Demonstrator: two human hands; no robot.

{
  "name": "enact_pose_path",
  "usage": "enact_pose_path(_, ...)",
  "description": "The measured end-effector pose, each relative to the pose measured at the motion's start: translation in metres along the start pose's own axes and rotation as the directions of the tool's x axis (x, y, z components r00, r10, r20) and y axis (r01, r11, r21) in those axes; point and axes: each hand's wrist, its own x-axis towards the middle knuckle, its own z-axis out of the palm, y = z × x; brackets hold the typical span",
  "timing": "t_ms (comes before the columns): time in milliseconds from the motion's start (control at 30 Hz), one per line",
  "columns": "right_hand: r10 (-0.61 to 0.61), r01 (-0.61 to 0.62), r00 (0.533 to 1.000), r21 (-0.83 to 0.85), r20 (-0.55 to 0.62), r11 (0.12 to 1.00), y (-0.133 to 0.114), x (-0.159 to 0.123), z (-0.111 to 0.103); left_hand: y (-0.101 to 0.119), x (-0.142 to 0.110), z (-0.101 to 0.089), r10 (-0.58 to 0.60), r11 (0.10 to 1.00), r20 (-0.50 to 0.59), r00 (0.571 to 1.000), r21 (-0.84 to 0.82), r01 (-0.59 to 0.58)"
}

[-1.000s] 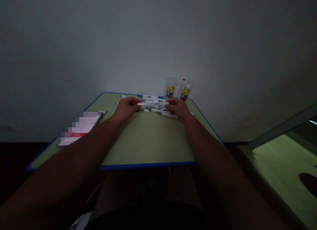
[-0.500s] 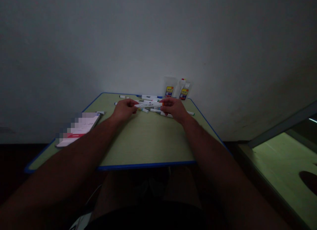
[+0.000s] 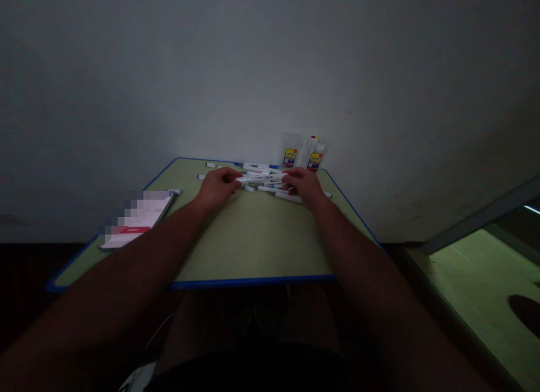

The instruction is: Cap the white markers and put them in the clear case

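Observation:
A white marker (image 3: pixel 262 179) lies crosswise in the air between my two hands, over a loose group of similar pens. Its left end is pinched between the thumb and fingers of my left hand (image 3: pixel 218 187). At the right end, my right hand (image 3: pixel 305 186) closes its fingertips on the marker, hiding the tip. Just below the held one, another white marker (image 3: pixel 288 197) lies on the table, partly behind my right hand. A short white piece like a cap (image 3: pixel 250 189) rests near my left fingertips.
Two clear plastic packs with yellow labels, a left pack (image 3: pixel 290 151) and a right pack (image 3: pixel 315 154), stand against the wall. A tablet-like slab (image 3: pixel 141 217), partly pixelated, lies at the left of the blue-edged table (image 3: pixel 253 251). Several more markers (image 3: pixel 259 166) lie at the back.
Both hands and the held marker appear slightly farther right, with a small camera shift. The orange end visible earlier by my right fingers is now covered.

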Motion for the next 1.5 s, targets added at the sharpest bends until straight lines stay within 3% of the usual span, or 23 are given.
enact_pose_path(300, 0.029, -0.027, 0.999, 0.063, -0.031, 0.998, 0.002, 0.004, -0.003, 0.001, -0.002, 0.002, 0.057, 0.998, 0.031, 0.998, 0.005, -0.057)
enact_pose_path(600, 0.045, -0.035, 0.998, 0.185, -0.050, 0.982, -0.003, 0.006, -0.007, -0.001, -0.004, 0.003, 0.150, 0.977, 0.067, 0.986, 0.145, -0.158)
enact_pose_path(733, 0.059, -0.034, 0.991, 0.203, -0.121, 0.979, -0.014, 0.007, -0.014, 0.003, -0.009, 0.004, 0.198, 0.941, 0.192, 0.961, 0.238, -0.241)
enact_pose_path(900, 0.079, -0.034, 0.970, 0.192, -0.228, 0.981, -0.025, 0.010, -0.026, -0.001, -0.011, 0.005, 0.280, 0.778, 0.397, 0.874, 0.440, -0.449)
enact_pose_path(1000, 0.065, -0.021, 0.968, 0.177, -0.244, 0.984, -0.028, 0.013, -0.034, -0.005, -0.010, 0.004, 0.269, 0.685, 0.519, 0.811, 0.489, -0.540)
enact_pose_path(1067, 0.058, -0.017, 0.964, 0.157, -0.259, 0.988, -0.029, 0.016, -0.039, -0.007, -0.010, 0.004, 0.237, 0.644, 0.559, 0.794, 0.521, -0.560)
enact_pose_path(1333, 0.020, 0.004, 0.948, 0.075, -0.318, 0.997, -0.046, 0.027, -0.065, -0.011, -0.011, 0.006, 0.148, 0.630, 0.588, 0.795, 0.564, -0.534)
enact_pose_path(1500, -0.107, 0.089, 0.897, -0.061, -0.429, 0.994, -0.075, 0.047, -0.091, -0.010, -0.011, 0.007, 0.120, 0.635, 0.593, 0.796, 0.570, -0.521)
